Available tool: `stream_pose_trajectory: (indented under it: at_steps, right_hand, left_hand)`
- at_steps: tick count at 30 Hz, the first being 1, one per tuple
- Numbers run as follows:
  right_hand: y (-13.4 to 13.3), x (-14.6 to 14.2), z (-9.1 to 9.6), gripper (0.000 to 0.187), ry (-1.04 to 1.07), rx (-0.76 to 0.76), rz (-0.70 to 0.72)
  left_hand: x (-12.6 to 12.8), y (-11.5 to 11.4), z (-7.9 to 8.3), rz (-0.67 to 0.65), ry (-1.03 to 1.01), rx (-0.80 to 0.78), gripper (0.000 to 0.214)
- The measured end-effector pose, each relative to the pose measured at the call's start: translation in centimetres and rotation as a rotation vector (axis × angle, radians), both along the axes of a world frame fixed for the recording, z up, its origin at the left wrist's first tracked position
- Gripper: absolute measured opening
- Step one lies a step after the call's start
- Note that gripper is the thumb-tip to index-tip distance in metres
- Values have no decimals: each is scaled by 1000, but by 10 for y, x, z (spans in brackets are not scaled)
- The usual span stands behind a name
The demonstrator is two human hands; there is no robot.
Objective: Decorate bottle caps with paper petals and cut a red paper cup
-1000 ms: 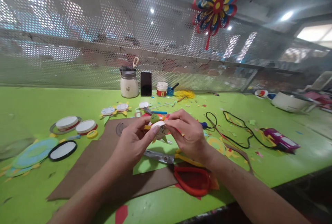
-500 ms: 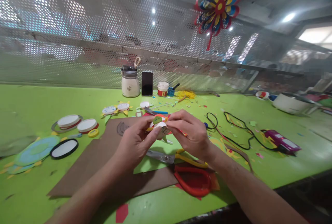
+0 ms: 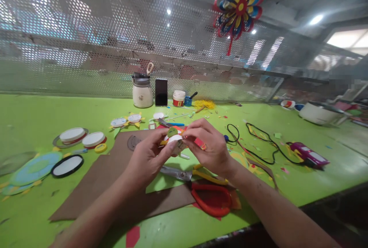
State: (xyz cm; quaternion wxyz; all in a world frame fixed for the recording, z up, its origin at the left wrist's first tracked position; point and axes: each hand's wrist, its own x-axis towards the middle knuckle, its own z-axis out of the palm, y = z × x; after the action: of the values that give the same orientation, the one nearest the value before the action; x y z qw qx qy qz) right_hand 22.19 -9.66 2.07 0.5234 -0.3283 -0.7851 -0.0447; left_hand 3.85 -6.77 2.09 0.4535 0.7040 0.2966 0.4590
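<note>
Both my hands meet above a brown cardboard sheet (image 3: 115, 179) on the green table (image 3: 34, 114). My left hand (image 3: 148, 158) pinches a small white round craft piece (image 3: 174, 140) with a green head and yellow tips. From the right side, my right hand (image 3: 208, 146) grips the same piece with curled fingers. Just below the hands lie scissors (image 3: 201, 186) with yellow and red handles.
White round lids (image 3: 83, 137) and a black-rimmed disc (image 3: 67, 165) lie at left. A white jar (image 3: 142, 92), a phone (image 3: 161, 92) and small cups stand by the perforated metal wall. A black cable (image 3: 258, 140) and a purple glue gun (image 3: 307, 154) lie at right. A paper pinwheel (image 3: 240, 4) hangs above.
The hands stay together on the craft piece, turning it slightly. The view has shifted a little.
</note>
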Motion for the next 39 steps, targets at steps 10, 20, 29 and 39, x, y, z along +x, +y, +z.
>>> stream_pose_trajectory:
  at_steps: [10,20,29,39]
  right_hand:
    - [7,2,-2,28,282,-500,138]
    - [11,0,-4,23,474,-694,215]
    - [21,1,-10,27,616,-922,256]
    - [23,-2,-13,32,604,-960,238]
  left_hand:
    - [-7,2,7,-140,9,-187,20]
    - [-3,6,-2,-165,-81,-423,27]
    - [0,11,-10,-259,-173,-572,25]
    - [-1,11,-7,-185,-140,-634,31]
